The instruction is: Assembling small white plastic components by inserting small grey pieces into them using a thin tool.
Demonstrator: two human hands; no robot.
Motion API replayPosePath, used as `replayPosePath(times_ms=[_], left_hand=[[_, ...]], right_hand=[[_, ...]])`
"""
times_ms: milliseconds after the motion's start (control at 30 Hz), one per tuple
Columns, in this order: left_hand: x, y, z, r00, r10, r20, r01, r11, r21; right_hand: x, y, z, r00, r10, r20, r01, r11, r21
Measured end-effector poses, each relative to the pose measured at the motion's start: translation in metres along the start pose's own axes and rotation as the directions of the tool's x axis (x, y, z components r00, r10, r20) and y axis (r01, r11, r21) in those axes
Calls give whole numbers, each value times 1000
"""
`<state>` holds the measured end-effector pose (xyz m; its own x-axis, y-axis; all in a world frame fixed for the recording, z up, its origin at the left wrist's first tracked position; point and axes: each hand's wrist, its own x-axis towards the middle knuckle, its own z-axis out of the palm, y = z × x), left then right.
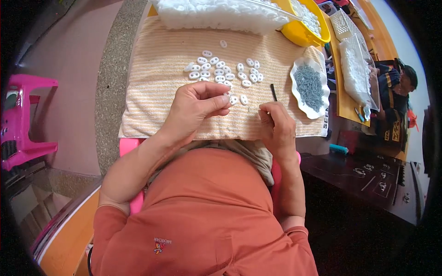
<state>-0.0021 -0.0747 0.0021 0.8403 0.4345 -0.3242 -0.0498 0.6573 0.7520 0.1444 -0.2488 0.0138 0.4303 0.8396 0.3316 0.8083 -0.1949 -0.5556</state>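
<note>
Many small white oval pieces (220,78), each with two dark holes, lie scattered on a striped towel (159,69). At the near edge of this group my left hand (198,106) is closed, thumb and forefinger pinched together; what sits between the tips is too small to make out. Another white oval piece (244,100) lies just right of those fingertips. My right hand (278,124) is closed near the towel's front edge, its fingers curled. From its top a thin black stick-like tool (273,92) sticks out; the rest is hidden by the hand.
A white scalloped dish (294,99) of small grey screw-like pieces stands at right. At the back are a clear bin (221,16) full of white parts and a yellow basin (322,39). A pink stool (30,115) stands at left. Another person (391,83) sits far right.
</note>
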Motion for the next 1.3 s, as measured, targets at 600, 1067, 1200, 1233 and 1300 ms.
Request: replayPosePath(times_ms=[600, 1067, 1200, 1233, 1300], left_hand=[[1, -2, -2, 1000, -4, 10, 4, 1000, -4], [2, -6, -2, 1000, -9, 30, 9, 1000, -14], [1, -6, -1, 999, -11, 36, 12, 1000, -10], [1, -6, -1, 999, -15, 36, 15, 1000, 0], [1, -7, -1, 999, -14, 33, 14, 1000, 3]], right_hand=[[-12, -48, 17, 962, -3, 273, 26, 996, -80], [-23, -50, 19, 954, 117, 276, -83, 988, -131], [-13, -31, 10, 996, 53, 69, -50, 997, -51], [-10, -28, 8, 996, 53, 66, -50, 997, -52], [-5, -20, 6, 993, 106, 44, -104, 994, -30]])
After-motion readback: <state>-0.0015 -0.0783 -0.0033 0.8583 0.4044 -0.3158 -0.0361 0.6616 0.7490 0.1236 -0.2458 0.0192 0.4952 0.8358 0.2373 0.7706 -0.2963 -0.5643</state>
